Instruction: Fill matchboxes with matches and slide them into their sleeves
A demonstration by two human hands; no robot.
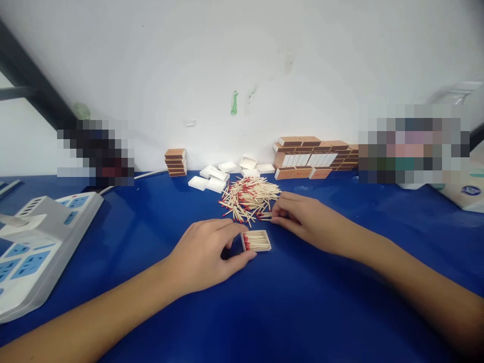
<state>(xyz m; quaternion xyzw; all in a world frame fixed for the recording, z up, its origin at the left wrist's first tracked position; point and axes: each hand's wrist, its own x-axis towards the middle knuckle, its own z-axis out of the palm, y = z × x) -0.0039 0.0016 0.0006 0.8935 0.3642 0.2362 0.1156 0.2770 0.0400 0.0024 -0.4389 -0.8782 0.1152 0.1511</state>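
Observation:
A small white matchbox tray [270, 246] lies on the blue table, with red-tipped matches [257, 240] lined up inside, heads to the left. My left hand [207, 252] grips the tray at its left end between thumb and fingers. Behind it spreads a loose pile of matches [251, 196], heads pointing various ways. At the pile's right front edge, my right hand [297, 217] has its fingertips pinched on a few matches [264, 216]; how many it holds I cannot make out.
Several white trays [217, 174] lie behind the pile. Matchboxes are stacked at left [176, 162] and in a larger stack [315, 157] against the wall [212, 65]. A power strip [45, 267] with a plugged-in adapter sits at the left. A white package [463, 181] is at the far right.

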